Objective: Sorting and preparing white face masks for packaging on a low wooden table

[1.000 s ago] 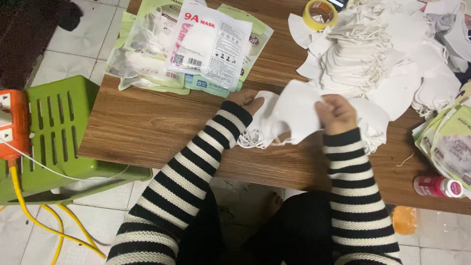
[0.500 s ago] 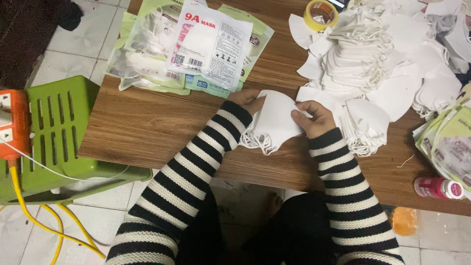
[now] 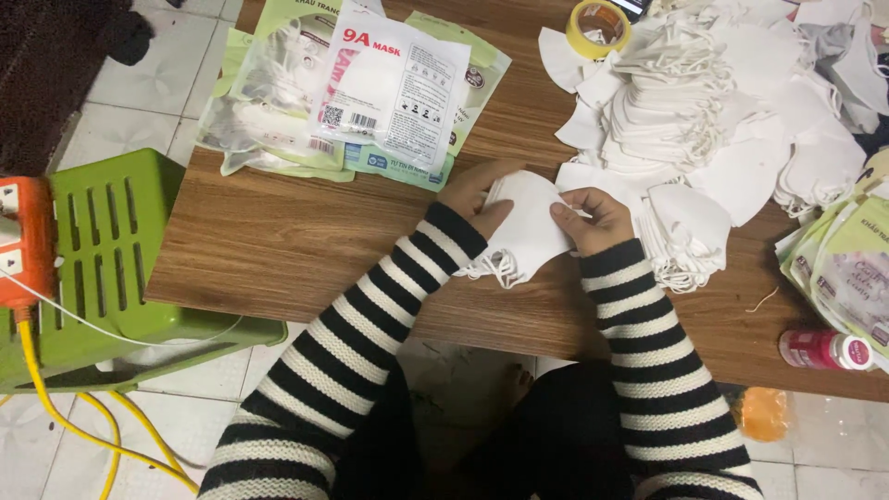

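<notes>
1. The left hand [image 3: 480, 193] grips the left edge of a small stack of folded white masks [image 3: 526, 227], fingers curled over the top and thumb underneath.
2. The right hand [image 3: 588, 218] pinches the right edge of that same stack, fingertips pressing the folds together. Neither hand is loose; both are closed on the masks.
3. The stack sits low over the wooden surface [image 3: 306, 241], near the person's edge of it and roughly at its middle, with the ear loops dangling off the near corner.
4. To square the stack well, I'd judge both hands should press evenly from each side so the edges line up, and the loose loops should be tucked in rather than left trailing.
5. Just to the right lies a second fanned bundle of masks [image 3: 690, 231], and beyond it, far right, a big loose heap of white masks [image 3: 732, 102].
6. Far left of the hands lie printed mask pouches [image 3: 389, 88], overlapping one another; more pouches [image 3: 847, 268] rest at the right edge.
7. A roll of yellow tape [image 3: 598, 26] sits at the far side, a small pink bottle [image 3: 824, 350] lies at the near right.
8. Off the surface to the left stands a green plastic stool [image 3: 111, 250].
</notes>
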